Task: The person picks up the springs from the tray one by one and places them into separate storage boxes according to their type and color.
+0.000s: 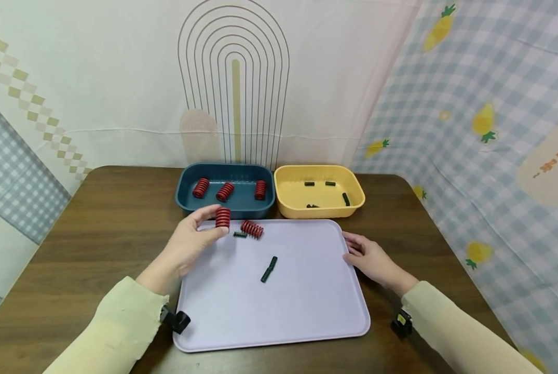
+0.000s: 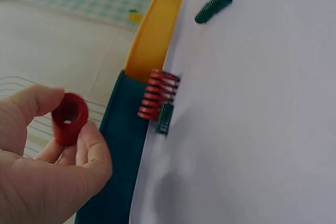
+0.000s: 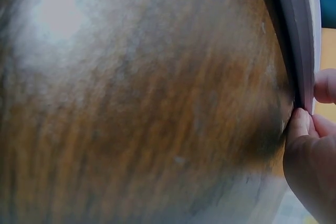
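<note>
My left hand (image 1: 191, 243) pinches a red coil spring (image 1: 222, 217) between thumb and fingers, raised over the tray's far left corner. Its hollow end shows in the left wrist view. On the lavender tray (image 1: 316, 301), near the far edge, lie another red spring (image 1: 252, 229) and a small dark green spring (image 1: 240, 235). Further dark green springs (image 1: 269, 269) lie end to end near the tray's middle. At the tray's right edge my right hand (image 1: 373, 262) grips the rim, thumb on top and fingers against the side, as the right wrist view (image 3: 320, 150) shows.
Behind the tray stands a blue bin (image 1: 243, 210) with three red springs in it. A yellow bin (image 1: 320, 212) beside it holds several small dark green springs. All rest on a brown wooden table (image 1: 96, 234), with patterned cloth (image 1: 335, 67) hanging behind and to the sides.
</note>
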A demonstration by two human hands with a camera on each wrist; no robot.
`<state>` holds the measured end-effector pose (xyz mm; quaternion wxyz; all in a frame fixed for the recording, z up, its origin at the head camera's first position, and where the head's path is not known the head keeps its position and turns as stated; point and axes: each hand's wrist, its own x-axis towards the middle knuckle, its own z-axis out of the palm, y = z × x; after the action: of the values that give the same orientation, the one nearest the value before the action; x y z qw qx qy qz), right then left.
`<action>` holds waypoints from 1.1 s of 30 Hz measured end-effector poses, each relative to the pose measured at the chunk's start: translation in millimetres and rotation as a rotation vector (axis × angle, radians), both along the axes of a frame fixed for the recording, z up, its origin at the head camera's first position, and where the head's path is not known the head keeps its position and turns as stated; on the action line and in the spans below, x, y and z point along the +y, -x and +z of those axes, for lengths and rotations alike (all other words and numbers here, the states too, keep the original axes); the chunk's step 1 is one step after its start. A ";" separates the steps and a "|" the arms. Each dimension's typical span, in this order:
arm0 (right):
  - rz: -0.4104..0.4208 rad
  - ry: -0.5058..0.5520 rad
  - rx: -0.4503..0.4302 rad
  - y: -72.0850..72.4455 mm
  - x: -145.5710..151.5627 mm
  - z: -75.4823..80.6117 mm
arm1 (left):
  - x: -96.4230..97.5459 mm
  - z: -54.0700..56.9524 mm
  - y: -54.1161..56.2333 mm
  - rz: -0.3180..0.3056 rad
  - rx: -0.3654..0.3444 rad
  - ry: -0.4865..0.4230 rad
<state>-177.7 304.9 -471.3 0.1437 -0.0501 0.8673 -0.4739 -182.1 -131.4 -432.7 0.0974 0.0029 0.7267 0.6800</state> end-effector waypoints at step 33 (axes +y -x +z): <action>-0.021 -0.032 -0.018 -0.7 -2.5 2.2 | -15.3 -6.7 47.0 0.283 0.400 0.444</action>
<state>-177.0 302.4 -469.0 0.1474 -0.0342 0.8738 -0.4621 -229.1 -146.7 -439.3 -0.1445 0.0141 0.8552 0.4976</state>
